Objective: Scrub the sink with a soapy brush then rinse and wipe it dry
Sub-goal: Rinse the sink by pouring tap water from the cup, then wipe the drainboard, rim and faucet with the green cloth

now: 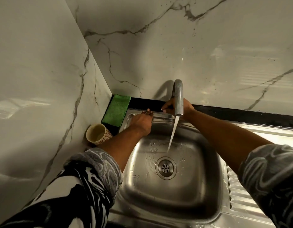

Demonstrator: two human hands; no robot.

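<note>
Both hands are up at the back rim of the sink (200, 186). The left hand (142, 120) lies palm down with its fingers stretched flat along the rear left rim, holding nothing that I can see. The right hand (168, 105) reaches behind the tap spout (177, 96), which hides much of it. Its fingers look bent toward the ledge, but I cannot tell whether they grip a handle or anything else.

Water (173, 134) slants into the bowl and lands just behind the drain (165, 167). The steel looks wet with no suds, so I judge this to be the rinse. No brush is in sight.

To rinse well, the flat palm should push water along the rim and into the corners the stream misses. It should work from the back ledge down toward the drain, so nothing washes back over clean steel. The ribbed drainboard (241, 195) on the right wants the same.

The bowl sits below and between the two forearms. A folded green cloth (117, 109) lies in the back left corner, just beyond the left fingertips and handy for the drying. A patterned cup (97, 134) stands near it against the side wall.
</note>
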